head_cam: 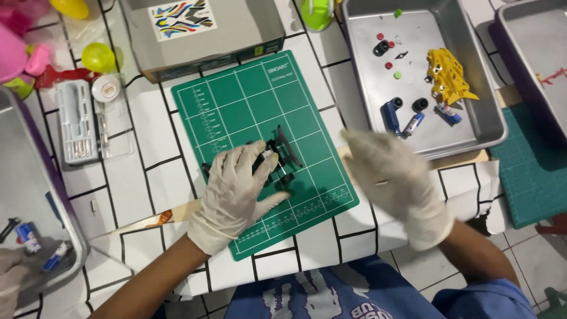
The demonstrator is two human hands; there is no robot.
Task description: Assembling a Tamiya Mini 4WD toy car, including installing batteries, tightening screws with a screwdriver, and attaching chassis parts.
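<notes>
My left hand (235, 189), in a pale glove, rests on a small black toy-car chassis (277, 156) lying on the green cutting mat (236, 100), with the fingers curled over its left part. Off the mat's right edge, my gloved right hand (393, 177) hovers blurred, fingers spread, holding nothing. It is near the lower left corner of the metal tray (478, 88). That tray holds a yellow car body shell (449, 74), black wheels (420, 104), blue and white motor parts (391, 116), and small red and green pieces.
A grey cardboard box (236, 23) with a sticker sheet stands behind the mat. A clear case of tools (77, 121) and a round jar (106, 87) lie at left. Further trays sit at far left (26, 177) and top right (531, 47). A second green mat (531, 171) lies at right. Another person's gloved hand (9, 280) shows bottom left.
</notes>
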